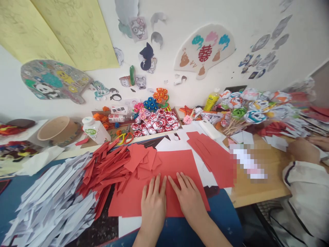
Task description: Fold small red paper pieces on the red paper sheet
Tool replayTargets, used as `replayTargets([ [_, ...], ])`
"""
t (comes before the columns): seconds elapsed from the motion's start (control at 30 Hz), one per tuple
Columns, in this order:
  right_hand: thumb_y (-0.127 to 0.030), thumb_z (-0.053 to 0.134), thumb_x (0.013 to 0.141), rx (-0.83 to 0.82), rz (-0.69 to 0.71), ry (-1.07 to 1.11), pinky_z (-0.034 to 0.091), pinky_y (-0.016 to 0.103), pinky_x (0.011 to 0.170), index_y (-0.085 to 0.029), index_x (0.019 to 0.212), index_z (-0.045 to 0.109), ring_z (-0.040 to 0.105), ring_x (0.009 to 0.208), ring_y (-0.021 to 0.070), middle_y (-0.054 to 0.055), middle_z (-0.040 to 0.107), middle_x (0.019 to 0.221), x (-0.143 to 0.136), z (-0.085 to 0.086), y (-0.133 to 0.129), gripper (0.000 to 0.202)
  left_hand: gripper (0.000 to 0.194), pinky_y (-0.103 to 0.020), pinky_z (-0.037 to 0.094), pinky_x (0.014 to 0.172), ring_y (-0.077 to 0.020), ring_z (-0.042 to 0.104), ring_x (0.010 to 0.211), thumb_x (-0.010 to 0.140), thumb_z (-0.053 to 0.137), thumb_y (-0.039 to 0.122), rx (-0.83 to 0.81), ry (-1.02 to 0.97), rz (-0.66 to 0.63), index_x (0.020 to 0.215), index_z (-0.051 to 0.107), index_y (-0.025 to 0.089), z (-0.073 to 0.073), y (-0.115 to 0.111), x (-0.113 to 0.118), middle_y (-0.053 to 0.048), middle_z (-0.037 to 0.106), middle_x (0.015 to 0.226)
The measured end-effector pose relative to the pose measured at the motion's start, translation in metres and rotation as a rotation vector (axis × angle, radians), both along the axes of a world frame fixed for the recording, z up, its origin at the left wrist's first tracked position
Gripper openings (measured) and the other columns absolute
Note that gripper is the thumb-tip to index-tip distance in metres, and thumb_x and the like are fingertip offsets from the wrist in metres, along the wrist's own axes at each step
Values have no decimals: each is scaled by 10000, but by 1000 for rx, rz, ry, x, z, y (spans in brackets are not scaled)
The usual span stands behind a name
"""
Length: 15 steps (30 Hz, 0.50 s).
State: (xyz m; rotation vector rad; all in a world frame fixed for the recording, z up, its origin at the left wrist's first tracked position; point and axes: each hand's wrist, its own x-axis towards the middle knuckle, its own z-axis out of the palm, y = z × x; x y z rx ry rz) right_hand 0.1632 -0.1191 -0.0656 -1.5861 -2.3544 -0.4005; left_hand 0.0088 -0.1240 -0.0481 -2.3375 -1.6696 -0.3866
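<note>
Both my hands rest on a large sheet of red paper (pixel 177 159) lying on the desk in front of me. My left hand (pixel 154 202) presses its fingers on the sheet, with the fingers spread a little. Beside it my right hand (pixel 190 199) lies with fingers stretched out, its index fingertip close to the left one. Neither hand grips anything. Small red paper squares (pixel 141 157) overlap the sheet's far left part. A heap of folded red strips (pixel 108 168) adjoins them, and a large pile of folded white strips (pixel 56 202) spreads at the left.
More red sheets (pixel 213 157) lie at right over white paper. Scissors (pixel 125 138), a white bottle (pixel 95 130) and red-white paper flowers (pixel 156 122) stand behind. Paper flowers on sticks (pixel 254 115) fill the back right. Another person's white sleeve (pixel 305 188) is at the far right.
</note>
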Motion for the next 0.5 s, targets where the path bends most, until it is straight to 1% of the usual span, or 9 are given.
replayTargets([
  [0.1, -21, 525, 764, -33, 2, 68, 496, 436, 945, -216, 1250, 610, 587, 1131, 299, 158, 619, 1232, 1, 1, 4, 531, 436, -444, 389, 970, -263, 527, 1184, 890, 452, 150, 16, -11, 1, 1294, 577, 261, -5, 1, -1, -62, 589, 1322],
  [0.23, 37, 528, 691, -66, -50, 177, 465, 444, 994, -309, 1224, 631, 493, 1240, 296, 104, 576, 1290, 16, 4, 3, 643, 474, -431, 386, 983, -259, 501, 1223, 879, 444, 116, -2, 40, -46, 1328, 543, 230, -10, 4, -7, -75, 551, 1364],
  [0.33, 76, 478, 645, -74, -112, 197, 459, 467, 1004, -306, 1201, 654, 440, 1284, 308, 98, 555, 1295, 35, 7, -5, 697, 493, -436, 396, 965, -256, 515, 1209, 860, 421, 62, -10, 69, -69, 1315, 553, 199, -12, 6, -8, -86, 571, 1341],
  [0.43, 96, 421, 634, -83, -175, 209, 472, 500, 985, -308, 1184, 666, 441, 1278, 318, 91, 542, 1290, 50, 10, -13, 726, 461, -442, 405, 952, -257, 545, 1166, 847, 432, 52, -4, 53, -68, 1264, 594, 158, -11, 9, -4, -108, 607, 1290],
  [0.5, 104, 388, 646, -92, -186, 240, 487, 491, 974, -278, 1174, 675, 450, 1269, 312, 100, 528, 1295, 54, 11, -16, 712, 411, -440, 409, 951, -260, 553, 1151, 850, 449, 65, 6, 40, -78, 1209, 632, 143, -7, 11, 0, -114, 635, 1245],
])
